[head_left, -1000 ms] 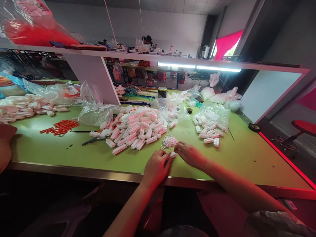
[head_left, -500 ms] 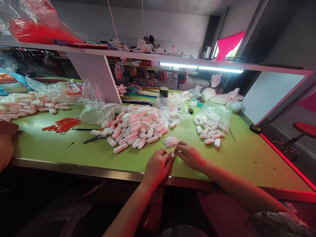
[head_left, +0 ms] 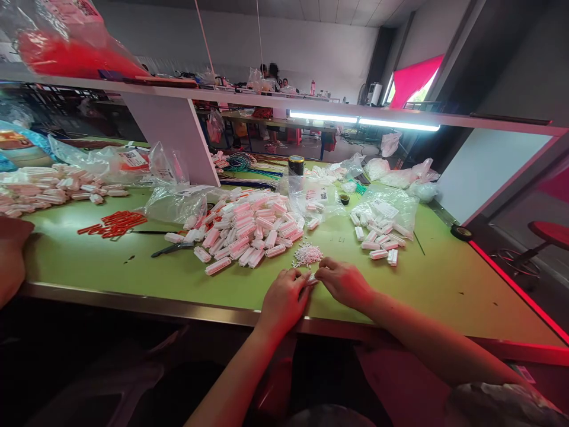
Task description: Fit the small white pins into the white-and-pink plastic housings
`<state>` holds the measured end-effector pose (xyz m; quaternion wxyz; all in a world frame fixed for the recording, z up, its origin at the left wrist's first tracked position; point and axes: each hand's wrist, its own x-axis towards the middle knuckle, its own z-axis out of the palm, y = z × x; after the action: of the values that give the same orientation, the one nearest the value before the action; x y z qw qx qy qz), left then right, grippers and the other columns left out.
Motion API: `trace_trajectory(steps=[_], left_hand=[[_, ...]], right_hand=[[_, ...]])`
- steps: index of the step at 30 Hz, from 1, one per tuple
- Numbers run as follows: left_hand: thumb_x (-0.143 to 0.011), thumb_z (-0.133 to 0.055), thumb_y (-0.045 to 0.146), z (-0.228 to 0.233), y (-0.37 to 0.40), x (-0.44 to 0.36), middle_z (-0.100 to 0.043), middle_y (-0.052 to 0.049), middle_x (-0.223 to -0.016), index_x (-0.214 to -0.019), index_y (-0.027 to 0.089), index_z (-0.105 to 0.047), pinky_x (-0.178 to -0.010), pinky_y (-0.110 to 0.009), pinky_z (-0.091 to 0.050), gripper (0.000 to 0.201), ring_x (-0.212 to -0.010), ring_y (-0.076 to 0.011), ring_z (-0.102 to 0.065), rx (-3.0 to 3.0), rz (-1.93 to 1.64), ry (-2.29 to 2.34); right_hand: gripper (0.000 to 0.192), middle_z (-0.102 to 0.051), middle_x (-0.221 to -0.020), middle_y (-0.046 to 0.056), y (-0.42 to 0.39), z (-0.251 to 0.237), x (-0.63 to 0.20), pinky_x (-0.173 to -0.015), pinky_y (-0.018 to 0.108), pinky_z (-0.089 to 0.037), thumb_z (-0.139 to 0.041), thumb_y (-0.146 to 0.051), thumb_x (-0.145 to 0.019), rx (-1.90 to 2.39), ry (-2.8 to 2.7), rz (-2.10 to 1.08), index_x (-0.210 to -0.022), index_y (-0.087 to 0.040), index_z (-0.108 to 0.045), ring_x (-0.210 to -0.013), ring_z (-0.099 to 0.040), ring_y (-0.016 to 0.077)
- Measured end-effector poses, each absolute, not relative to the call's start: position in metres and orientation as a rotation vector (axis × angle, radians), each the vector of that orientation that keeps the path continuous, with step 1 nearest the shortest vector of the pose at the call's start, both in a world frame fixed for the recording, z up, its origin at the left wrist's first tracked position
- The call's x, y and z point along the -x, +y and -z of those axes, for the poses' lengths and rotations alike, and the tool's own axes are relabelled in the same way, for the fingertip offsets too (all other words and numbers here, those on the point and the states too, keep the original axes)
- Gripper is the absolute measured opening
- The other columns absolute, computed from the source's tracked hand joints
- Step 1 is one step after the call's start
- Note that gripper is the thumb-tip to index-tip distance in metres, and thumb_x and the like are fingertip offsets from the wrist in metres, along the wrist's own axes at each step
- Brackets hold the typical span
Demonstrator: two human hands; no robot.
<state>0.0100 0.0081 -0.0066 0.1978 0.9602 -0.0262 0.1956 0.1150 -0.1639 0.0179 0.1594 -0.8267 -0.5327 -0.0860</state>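
Near the front edge of the green table (head_left: 178, 284), my left hand (head_left: 285, 295) is closed on a small white plastic connector housing (head_left: 312, 277). My right hand (head_left: 344, 281) is at the housing's right end, its fingers pinched together; whether a tiny piece is between the fingertips is hidden. Just beyond both hands lies a little heap of tiny white plugs (head_left: 308, 254). A large pile of white connector housings (head_left: 249, 228) spreads to the left of it. A smaller group of housings (head_left: 377, 240) lies to the right, by a clear plastic bag (head_left: 391, 204).
Black-handled scissors (head_left: 171, 248) and orange strips (head_left: 118, 222) lie on the left. Another person's arm (head_left: 11, 258) rests at the left edge. Tape rolls (head_left: 296, 165), bundled wires (head_left: 249, 169) and bags stand at the back, beneath a shelf with a lamp (head_left: 364, 121).
My right hand has shifted slightly right, its fingers drawn closer together, so more of the white housing shows. My left hand keeps its hold. The view has shifted very slightly.
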Motion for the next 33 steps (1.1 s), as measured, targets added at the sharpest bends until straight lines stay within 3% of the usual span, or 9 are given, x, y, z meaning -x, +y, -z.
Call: trace_trajectory(steps=[7, 14, 27, 33], left_hand=[[-0.099, -0.050, 0.029, 0.007, 0.007, -0.009, -0.066, -0.008, -0.101, -0.127, 0.022, -0.064, -0.088, -0.039, -0.051, 0.032, -0.097, -0.0247, -0.058, -2.696, -0.560, -0.077], [-0.096, -0.049, 0.016, 0.002, 0.005, -0.007, -0.063, -0.006, -0.097, -0.131, 0.034, -0.063, -0.081, -0.035, -0.051, 0.041, -0.090, -0.0228, -0.057, -2.801, -0.520, -0.139], [-0.098, -0.047, 0.017, 0.001, 0.005, -0.008, -0.062, -0.006, -0.095, -0.133, 0.034, -0.062, -0.079, -0.035, -0.050, 0.041, -0.088, -0.0227, -0.057, -2.840, -0.481, -0.126], [-0.099, -0.050, 0.027, 0.007, 0.009, -0.012, -0.066, -0.008, -0.102, -0.135, 0.022, -0.058, -0.088, -0.039, -0.050, 0.037, -0.099, -0.0256, -0.058, -2.716, -0.532, -0.060]], right_hand=[[0.020, -0.069, -0.102, 0.006, -0.169, -0.019, -0.125, -0.071, 0.025, -0.045, -0.054, -0.020, -0.097, 2.271, -1.497, 0.273, -0.103, -0.023, -0.073, -0.079, -0.065, 0.0155], [0.020, -0.069, -0.098, 0.007, -0.174, -0.006, -0.164, -0.078, 0.028, -0.050, -0.055, -0.024, -0.098, 2.272, -1.195, 0.245, -0.098, -0.020, -0.074, -0.087, -0.066, 0.0180], [0.012, -0.064, -0.098, 0.005, -0.154, 0.005, -0.172, -0.078, 0.026, -0.046, -0.056, -0.017, -0.096, 2.424, -1.130, 0.154, -0.093, -0.017, -0.067, -0.087, -0.061, 0.0152], [0.011, -0.062, -0.096, 0.005, -0.159, -0.009, -0.154, -0.080, 0.028, -0.046, -0.053, -0.016, -0.098, 2.222, -1.194, 0.167, -0.092, -0.018, -0.062, -0.089, -0.060, 0.0165]])
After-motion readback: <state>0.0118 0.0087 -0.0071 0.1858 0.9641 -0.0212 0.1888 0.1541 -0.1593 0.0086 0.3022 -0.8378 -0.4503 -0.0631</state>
